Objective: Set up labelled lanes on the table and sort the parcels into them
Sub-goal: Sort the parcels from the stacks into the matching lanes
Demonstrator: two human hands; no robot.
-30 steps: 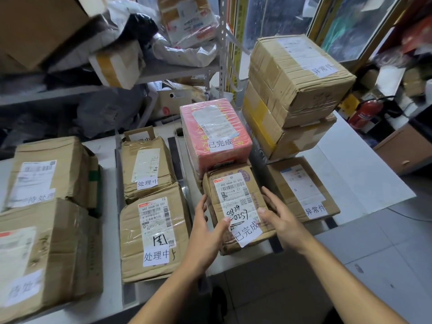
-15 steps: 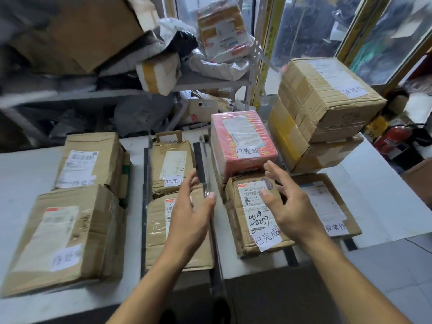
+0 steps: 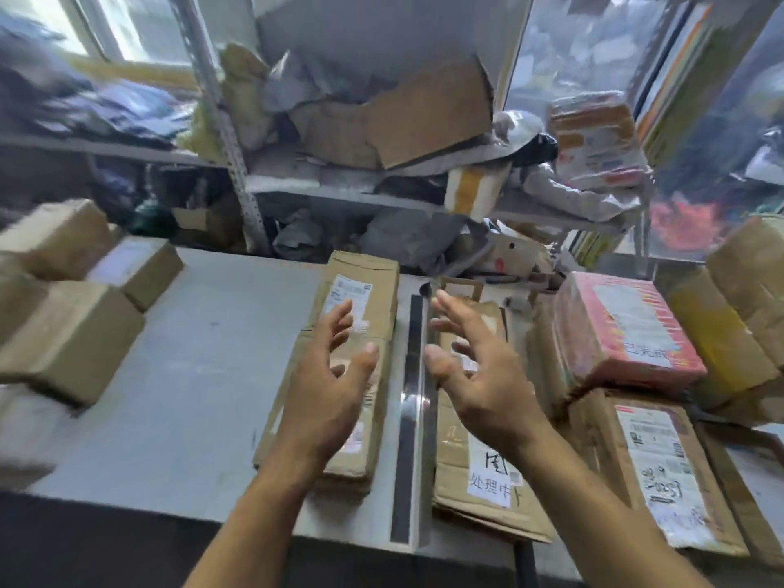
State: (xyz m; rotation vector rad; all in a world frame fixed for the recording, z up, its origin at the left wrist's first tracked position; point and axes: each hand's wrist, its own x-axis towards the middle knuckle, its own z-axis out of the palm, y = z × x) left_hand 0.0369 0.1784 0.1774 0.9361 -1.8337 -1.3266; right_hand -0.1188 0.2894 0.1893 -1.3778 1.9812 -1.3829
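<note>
The fingers [image 3: 339,320] of the left hand [image 3: 329,388] are spread and loosely bent, holding nothing, palm turned toward the right hand [image 3: 479,375], whose fingers [image 3: 445,309] are likewise splayed and hold nothing. Both hands hover above the desk [image 3: 203,375], either side of a dark tape strip [image 3: 409,418] that runs from six toward twelve o'clock. Under the left hand lie two brown parcels [image 3: 360,290] end to end; under the right, a flattened brown parcel [image 3: 488,502] with a white handwritten label. At three o'clock a pink parcel [image 3: 623,328] sits behind a labelled brown box [image 3: 662,477], beside taller stacked cartons [image 3: 742,299]. At nine o'clock, blurred, are more brown boxes [image 3: 72,328]. At twelve o'clock a metal shelf [image 3: 339,197] holds crumpled bags and cardboard.
</note>
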